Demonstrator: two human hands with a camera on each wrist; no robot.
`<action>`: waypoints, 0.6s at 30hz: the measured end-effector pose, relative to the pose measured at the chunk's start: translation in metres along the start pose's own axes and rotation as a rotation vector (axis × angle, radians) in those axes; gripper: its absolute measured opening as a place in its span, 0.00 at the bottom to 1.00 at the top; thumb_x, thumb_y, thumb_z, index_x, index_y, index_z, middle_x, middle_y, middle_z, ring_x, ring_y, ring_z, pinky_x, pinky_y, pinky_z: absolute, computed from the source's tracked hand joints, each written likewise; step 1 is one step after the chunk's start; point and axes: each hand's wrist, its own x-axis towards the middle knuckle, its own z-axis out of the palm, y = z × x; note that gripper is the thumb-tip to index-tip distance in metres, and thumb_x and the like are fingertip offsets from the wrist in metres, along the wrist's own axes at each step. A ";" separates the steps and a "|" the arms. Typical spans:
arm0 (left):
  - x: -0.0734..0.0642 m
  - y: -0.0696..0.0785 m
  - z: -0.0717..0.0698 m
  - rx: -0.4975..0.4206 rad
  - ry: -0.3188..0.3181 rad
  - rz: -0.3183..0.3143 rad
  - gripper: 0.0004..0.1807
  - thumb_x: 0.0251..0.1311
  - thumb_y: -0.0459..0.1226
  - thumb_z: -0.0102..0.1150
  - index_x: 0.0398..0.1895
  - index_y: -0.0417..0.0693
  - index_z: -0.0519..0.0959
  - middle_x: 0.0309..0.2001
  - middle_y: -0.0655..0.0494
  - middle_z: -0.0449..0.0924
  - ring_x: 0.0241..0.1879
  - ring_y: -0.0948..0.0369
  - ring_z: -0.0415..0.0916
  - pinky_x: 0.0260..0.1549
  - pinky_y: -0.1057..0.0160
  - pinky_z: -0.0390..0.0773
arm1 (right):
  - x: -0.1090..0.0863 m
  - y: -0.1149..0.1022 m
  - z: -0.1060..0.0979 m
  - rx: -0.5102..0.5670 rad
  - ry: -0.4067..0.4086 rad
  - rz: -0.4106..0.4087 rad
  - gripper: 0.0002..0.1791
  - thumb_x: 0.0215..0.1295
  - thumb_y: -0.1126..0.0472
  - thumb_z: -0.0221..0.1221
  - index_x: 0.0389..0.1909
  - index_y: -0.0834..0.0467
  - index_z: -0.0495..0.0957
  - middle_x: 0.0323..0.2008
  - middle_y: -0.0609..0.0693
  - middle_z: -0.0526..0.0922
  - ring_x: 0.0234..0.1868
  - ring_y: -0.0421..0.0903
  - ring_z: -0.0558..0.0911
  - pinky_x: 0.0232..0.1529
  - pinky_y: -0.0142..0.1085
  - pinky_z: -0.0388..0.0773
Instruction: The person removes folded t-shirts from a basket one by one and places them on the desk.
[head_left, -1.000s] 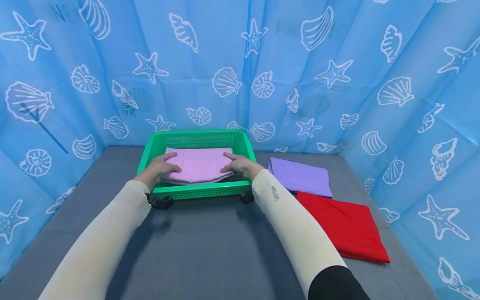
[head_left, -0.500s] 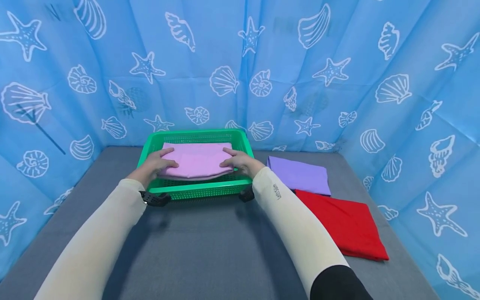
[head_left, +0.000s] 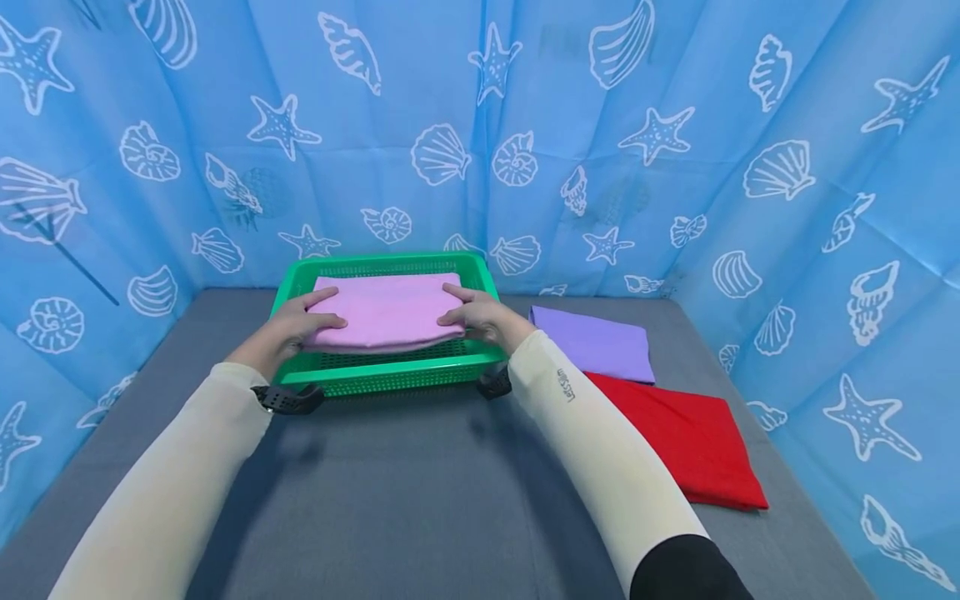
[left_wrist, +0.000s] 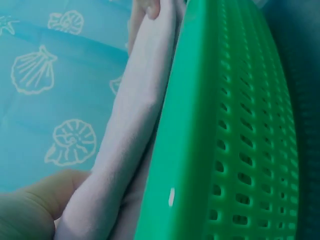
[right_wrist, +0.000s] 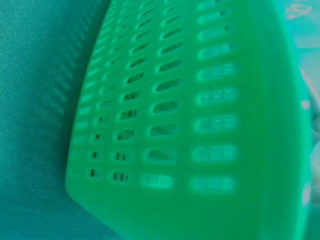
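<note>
Both hands grip a folded pink cloth point(head_left: 386, 310) by its two short sides, in the head view. My left hand point(head_left: 287, 331) holds the left end, thumb on top, and my right hand point(head_left: 486, 317) the right end likewise. The cloth is level with the upper part of a green perforated basket point(head_left: 393, 372), whose floor shows in front of it. In the left wrist view the cloth's thick folded edge point(left_wrist: 127, 110) stands just beyond the basket rim point(left_wrist: 182, 115). The fingers under the cloth are hidden. The right wrist view is filled mostly by the basket wall point(right_wrist: 210, 140).
To the right of the basket lies a folded purple cloth point(head_left: 596, 342), and nearer me a folded red cloth point(head_left: 686, 442), partly covered by my right forearm. They rest on a grey tabletop point(head_left: 405, 483). A blue shell-print curtain point(head_left: 420, 108) closes the back and sides.
Both hands have raised the pink cloth a little from deeper in the basket, and more of the basket floor shows. The whole head view has shifted slightly. The other cloths stay put.
</note>
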 end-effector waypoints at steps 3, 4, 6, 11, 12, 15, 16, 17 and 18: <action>-0.002 0.001 0.000 -0.012 -0.009 -0.012 0.44 0.49 0.36 0.65 0.68 0.59 0.54 0.70 0.48 0.27 0.60 0.50 0.47 0.39 0.62 0.67 | -0.005 0.000 -0.003 0.001 -0.031 -0.019 0.40 0.55 0.70 0.59 0.66 0.41 0.57 0.62 0.47 0.53 0.24 0.43 0.70 0.46 0.40 0.69; -0.003 0.001 0.000 -0.015 -0.008 -0.015 0.44 0.48 0.37 0.65 0.68 0.59 0.54 0.70 0.49 0.27 0.59 0.50 0.48 0.39 0.63 0.67 | -0.007 0.000 -0.005 0.006 -0.042 -0.023 0.40 0.55 0.70 0.59 0.66 0.41 0.56 0.64 0.46 0.50 0.23 0.43 0.69 0.46 0.40 0.69; -0.004 0.001 0.001 -0.010 -0.004 -0.014 0.44 0.48 0.38 0.66 0.68 0.60 0.54 0.70 0.48 0.28 0.58 0.50 0.48 0.40 0.63 0.66 | -0.010 -0.001 -0.007 0.014 -0.057 -0.026 0.40 0.56 0.69 0.59 0.67 0.41 0.56 0.66 0.46 0.47 0.22 0.43 0.69 0.46 0.40 0.69; -0.009 0.005 0.003 -0.019 0.001 -0.002 0.45 0.48 0.38 0.66 0.68 0.60 0.54 0.70 0.49 0.28 0.59 0.50 0.44 0.41 0.62 0.64 | -0.018 -0.004 -0.009 0.017 -0.052 -0.027 0.40 0.55 0.68 0.60 0.66 0.40 0.57 0.65 0.47 0.48 0.22 0.43 0.69 0.44 0.38 0.70; -0.010 0.006 0.004 -0.021 0.000 0.001 0.44 0.48 0.38 0.66 0.68 0.61 0.54 0.70 0.49 0.28 0.60 0.50 0.44 0.40 0.63 0.64 | -0.020 -0.005 -0.010 0.015 -0.044 -0.029 0.40 0.55 0.68 0.60 0.66 0.40 0.58 0.65 0.48 0.49 0.23 0.43 0.70 0.41 0.37 0.70; -0.015 0.009 0.006 -0.012 0.006 0.010 0.45 0.47 0.39 0.66 0.68 0.61 0.54 0.70 0.49 0.29 0.60 0.50 0.43 0.39 0.63 0.64 | -0.025 -0.006 -0.011 0.019 -0.029 -0.038 0.40 0.54 0.69 0.61 0.65 0.40 0.59 0.64 0.48 0.52 0.25 0.44 0.73 0.39 0.36 0.72; -0.017 0.011 0.008 -0.009 0.007 0.014 0.45 0.47 0.39 0.66 0.68 0.62 0.54 0.70 0.48 0.29 0.60 0.49 0.43 0.39 0.63 0.64 | -0.028 -0.006 -0.012 0.022 -0.026 -0.041 0.41 0.53 0.69 0.62 0.65 0.40 0.59 0.64 0.49 0.53 0.26 0.44 0.73 0.37 0.36 0.72; -0.019 0.012 0.009 -0.004 0.007 0.019 0.45 0.47 0.40 0.67 0.68 0.62 0.54 0.70 0.48 0.30 0.61 0.49 0.42 0.39 0.63 0.64 | -0.030 -0.006 -0.013 0.025 -0.020 -0.043 0.41 0.53 0.69 0.62 0.65 0.40 0.59 0.64 0.49 0.54 0.26 0.44 0.73 0.37 0.36 0.72; -0.020 0.013 0.010 0.000 0.007 0.023 0.45 0.47 0.40 0.67 0.68 0.62 0.54 0.70 0.48 0.30 0.61 0.49 0.42 0.39 0.63 0.63 | -0.033 -0.006 -0.014 0.027 -0.014 -0.045 0.41 0.52 0.69 0.63 0.65 0.39 0.60 0.63 0.48 0.55 0.26 0.44 0.73 0.36 0.36 0.72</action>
